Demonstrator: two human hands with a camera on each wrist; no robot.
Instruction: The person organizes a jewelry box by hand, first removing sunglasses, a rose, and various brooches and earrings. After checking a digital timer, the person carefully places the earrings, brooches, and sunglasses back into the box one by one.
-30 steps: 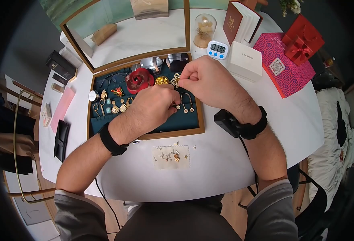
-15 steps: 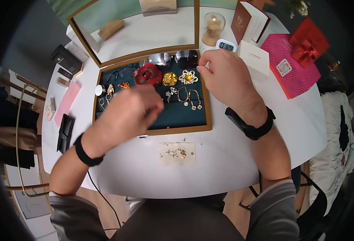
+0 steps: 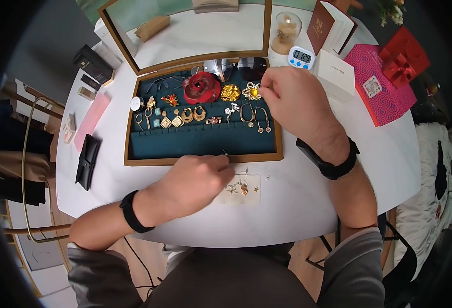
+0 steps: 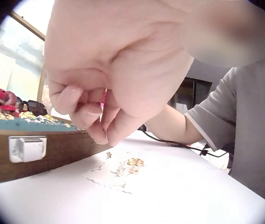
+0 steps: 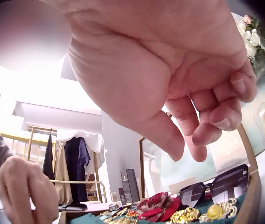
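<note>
The left hand point(image 3: 185, 185) hovers by the tray's front edge, beside a pale card point(image 3: 253, 197) with small earrings point(image 3: 244, 190) on it. Its fingers are bent, thumb and finger tips meeting in the left wrist view, with nothing visible between them. The right hand point(image 3: 300, 97) hangs over the tray's right rim, near a flower brooch point(image 3: 252, 91); its fingers point(image 5: 207, 126) curl loosely and hold nothing. Rows of jewellery lie in the green-lined wooden tray point(image 3: 154, 162): a red flower point(image 3: 202, 88), a gold piece point(image 3: 230, 93), hoop earrings point(image 3: 199, 113) and others.
A wood-framed mirror point(image 3: 268, 31) rises behind the tray. To the right stand a timer point(image 3: 301, 58), white box point(image 3: 334, 76), glass dome point(image 3: 286, 31) and patterned pink box point(image 3: 377, 92). On the left lie a black case point(image 3: 88, 161) and pink strip point(image 3: 92, 120).
The left hand has come down and toward the person, from over the tray to its front edge. The right hand has moved off the flower brooch and lies by it. The view has shifted slightly.
</note>
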